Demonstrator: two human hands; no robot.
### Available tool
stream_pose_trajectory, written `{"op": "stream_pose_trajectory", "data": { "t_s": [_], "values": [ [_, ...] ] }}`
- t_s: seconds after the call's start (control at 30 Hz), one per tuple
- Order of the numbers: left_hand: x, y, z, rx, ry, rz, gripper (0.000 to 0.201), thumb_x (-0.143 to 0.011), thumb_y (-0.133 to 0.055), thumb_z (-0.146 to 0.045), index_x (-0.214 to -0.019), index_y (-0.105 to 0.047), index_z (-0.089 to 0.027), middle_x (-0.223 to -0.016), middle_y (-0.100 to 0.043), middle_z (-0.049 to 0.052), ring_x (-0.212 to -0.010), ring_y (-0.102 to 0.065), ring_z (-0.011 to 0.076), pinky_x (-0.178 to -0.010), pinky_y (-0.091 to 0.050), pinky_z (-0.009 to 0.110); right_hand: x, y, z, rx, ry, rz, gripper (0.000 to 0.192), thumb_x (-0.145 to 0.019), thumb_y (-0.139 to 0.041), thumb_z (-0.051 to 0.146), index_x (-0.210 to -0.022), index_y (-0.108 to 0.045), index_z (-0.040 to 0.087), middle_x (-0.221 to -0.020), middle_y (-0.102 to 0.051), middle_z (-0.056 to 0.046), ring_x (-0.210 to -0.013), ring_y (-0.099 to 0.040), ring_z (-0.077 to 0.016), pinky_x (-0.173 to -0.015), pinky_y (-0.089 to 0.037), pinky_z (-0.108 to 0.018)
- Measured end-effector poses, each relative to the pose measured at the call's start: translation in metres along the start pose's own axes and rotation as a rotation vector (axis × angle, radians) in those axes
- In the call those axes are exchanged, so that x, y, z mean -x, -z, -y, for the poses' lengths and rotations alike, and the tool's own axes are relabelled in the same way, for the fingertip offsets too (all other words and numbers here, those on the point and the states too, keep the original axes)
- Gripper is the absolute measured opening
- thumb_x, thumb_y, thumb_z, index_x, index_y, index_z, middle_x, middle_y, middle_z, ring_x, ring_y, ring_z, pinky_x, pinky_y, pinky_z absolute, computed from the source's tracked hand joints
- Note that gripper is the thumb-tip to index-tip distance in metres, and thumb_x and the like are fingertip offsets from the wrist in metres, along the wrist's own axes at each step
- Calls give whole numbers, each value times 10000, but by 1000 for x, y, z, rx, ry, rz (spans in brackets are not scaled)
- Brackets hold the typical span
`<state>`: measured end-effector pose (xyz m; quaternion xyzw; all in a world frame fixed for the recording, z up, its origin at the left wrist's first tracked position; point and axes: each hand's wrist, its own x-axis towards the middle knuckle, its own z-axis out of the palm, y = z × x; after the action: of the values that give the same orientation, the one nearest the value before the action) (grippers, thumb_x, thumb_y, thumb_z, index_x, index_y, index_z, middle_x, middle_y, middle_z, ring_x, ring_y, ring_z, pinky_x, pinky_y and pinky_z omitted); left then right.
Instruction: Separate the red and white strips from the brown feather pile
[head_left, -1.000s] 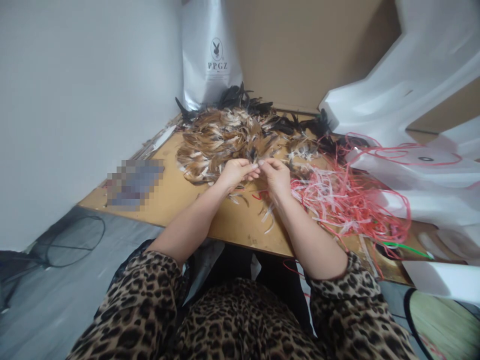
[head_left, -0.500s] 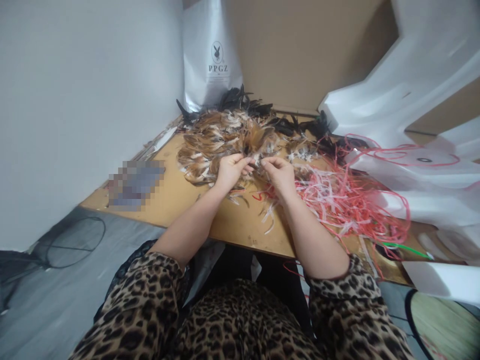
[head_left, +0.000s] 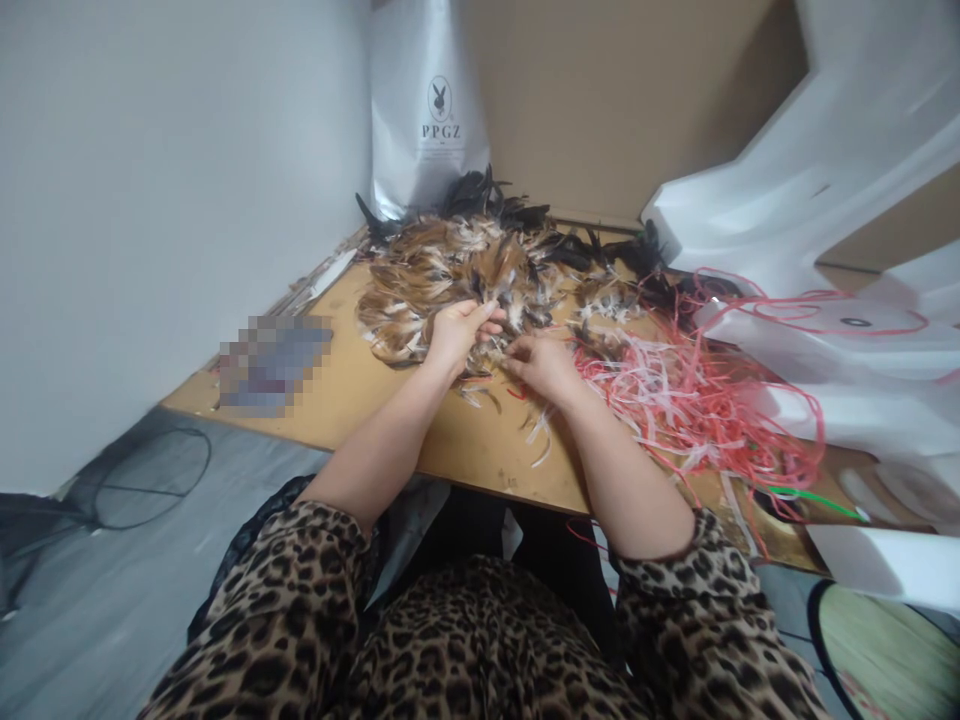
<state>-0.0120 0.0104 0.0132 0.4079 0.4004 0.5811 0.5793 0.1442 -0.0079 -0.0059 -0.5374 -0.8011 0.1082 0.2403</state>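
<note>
Wedged into a corner between a pale wall and brown cardboard, a wooden counter [head_left: 390, 425] carries a heap of brown and white feathers [head_left: 442, 275] at its far middle. At the near edge of that heap the left hand [head_left: 455, 333] sits with its fingers curled closed around a small tuft of feathers. Just beside it, lower and nearer the body, the right hand [head_left: 544, 364] lies palm down on the counter with its fingertips pinched among loose feathers; what exactly they pinch is too small to tell. Stray single feathers lie on the bare wood in front of both hands. Black feathers [head_left: 487, 200] fringe the far side of the heap. To the right, touching the heap's edge, spreads a tangle of red and pink strips [head_left: 690, 400], running up against white foam blocks [head_left: 825, 170]. A silvery bag [head_left: 427, 110] printed with "PPGZ" stands upright behind the feathers. Leopard-print sleeves cover the person's upper arms.
</note>
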Motion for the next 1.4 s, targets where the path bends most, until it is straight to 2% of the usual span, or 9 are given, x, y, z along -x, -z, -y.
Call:
{"op": "stream_pose_trajectory", "data": {
  "t_s": [0.1,0.37,0.5,0.8,1.03,1.1,1.23,1.33,1.4],
  "values": [
    [0,1,1,43,16,25,177,-712,-671,-270,-735,-602,-109,-766,-684,54,-529,-565,38,-448,-365,135,1,3,4,148,52,-21,160,-775,-531,253,-791,-681,198,-807,-606,-69,-800,-520,-192,-718,-342,-298],
    [-2,7,-1,118,95,135,155,-700,-687,-219,-751,-618,-89,-839,-684,64,-595,-599,41,-496,-415,118,-2,26,-7,238,135,-314,191,-837,-489,284,-886,-662,218,-939,-587,-73,-892,-475,-212,-760,-287,-340],
    [-1,9,-5,107,188,204,128,-706,-680,-188,-769,-641,-84,-827,-684,71,-617,-614,53,-506,-436,118,-2,34,-12,296,189,-441,199,-851,-473,307,-881,-656,234,-959,-579,-68,-897,-457,-210,-759,-272,-346],
    [4,5,0,57,265,298,135,-715,-675,-173,-774,-647,-56,-758,-684,89,-579,-621,66,-503,-455,127,-2,32,-9,374,248,-442,194,-855,-463,309,-882,-643,244,-994,-565,-61,-924,-438,-201,-777,-266,-343],
    [3,9,0,136,346,412,127,-728,-661,-170,-799,-641,-67,-861,-690,117,-627,-646,91,-496,-466,134,0,33,-5,378,235,-472,212,-869,-435,308,-887,-634,239,-997,-576,-61,-929,-445,-198,-788,-281,-342],
    [2,10,0,147,359,422,111,-731,-654,-151,-799,-647,-64,-849,-690,109,-625,-641,82,-509,-469,130,1,34,-5,368,238,-483,214,-870,-433,309,-881,-634,238,-987,-581,-59,-922,-454,-198,-788,-289,-344],
    [3,7,0,127,319,366,105,-727,-658,-144,-781,-651,-54,-789,-688,98,-604,-619,52,-536,-460,117,1,33,-3,262,234,-543,186,-851,-463,294,-887,-636,235,-993,-577,-64,-947,-477,-206,-810,-320,-361],
    [5,4,-1,94,232,305,115,-727,-660,-166,-766,-655,-59,-763,-687,89,-604,-611,47,-549,-453,119,0,30,0,51,185,-655,164,-814,-513,308,-857,-637,209,-956,-569,-77,-928,-505,-206,-803,-367,-363],
    [5,2,-2,63,161,267,129,-722,-666,-188,-766,-658,-67,-765,-689,80,-607,-611,48,-560,-454,126,-2,27,3,-143,116,-687,165,-786,-547,328,-795,-636,190,-876,-575,-70,-850,-525,-190,-770,-400,-345]
  ]
}}
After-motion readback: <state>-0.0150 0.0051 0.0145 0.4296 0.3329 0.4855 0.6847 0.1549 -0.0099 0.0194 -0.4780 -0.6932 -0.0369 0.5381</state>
